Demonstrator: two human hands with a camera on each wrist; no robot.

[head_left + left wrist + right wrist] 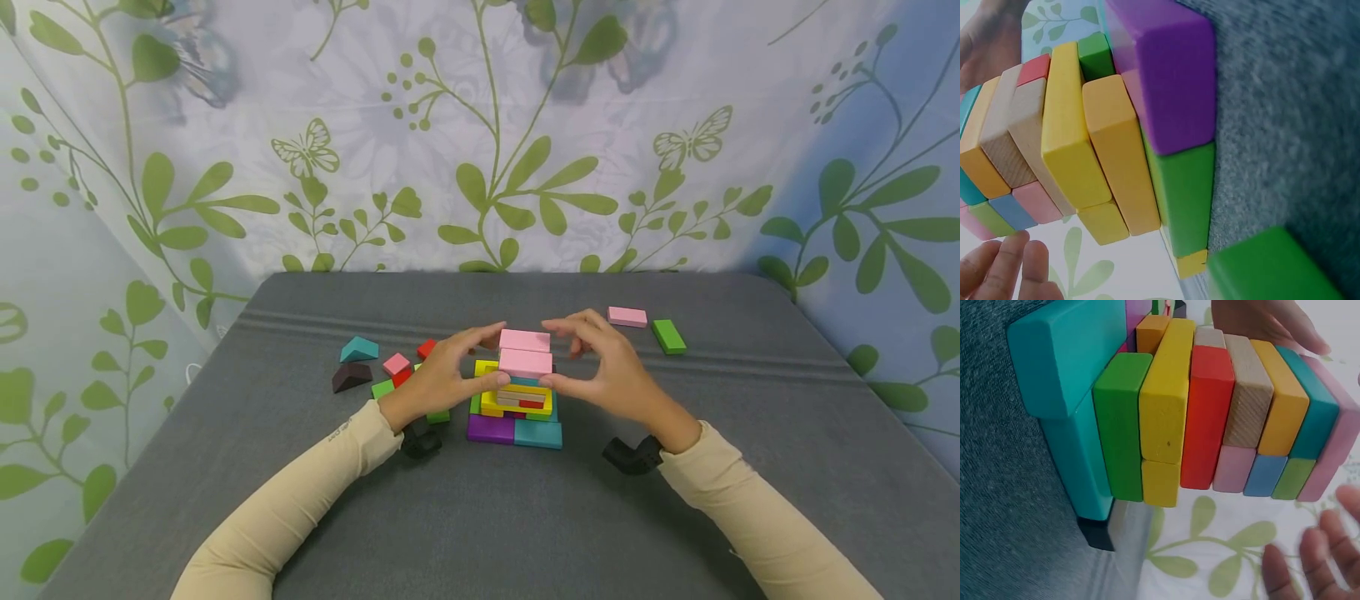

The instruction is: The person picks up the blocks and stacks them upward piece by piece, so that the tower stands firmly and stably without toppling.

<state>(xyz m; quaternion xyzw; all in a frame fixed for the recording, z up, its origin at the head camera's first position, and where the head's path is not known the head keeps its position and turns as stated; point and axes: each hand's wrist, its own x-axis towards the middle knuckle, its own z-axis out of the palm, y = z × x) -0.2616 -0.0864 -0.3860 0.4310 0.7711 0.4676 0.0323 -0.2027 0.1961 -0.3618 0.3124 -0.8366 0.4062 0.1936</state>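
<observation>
A layered stack of wooden blocks (491, 429) stands on the grey table, with two pink blocks (525, 363) lying side by side on top. My left hand (442, 375) is at the stack's left side, thumb at the front pink block's edge and fingertips close to the rear one. On the other side, my right hand (607, 358) curves loosely, its thumb by the front pink block's right corner. Its fingers (1316, 550) are apart from the stack in the right wrist view. Yellow, orange, teal and plain wood blocks (1249, 394) make up the layers beneath.
Left of the stack lie loose blocks: a teal piece (359, 349), a dark brown one (351, 377), a small pink one (396, 364) and several red and green ones. Behind my right hand are a pink block (627, 317) and a green block (669, 337). A patterned curtain (495, 167) hangs behind the table.
</observation>
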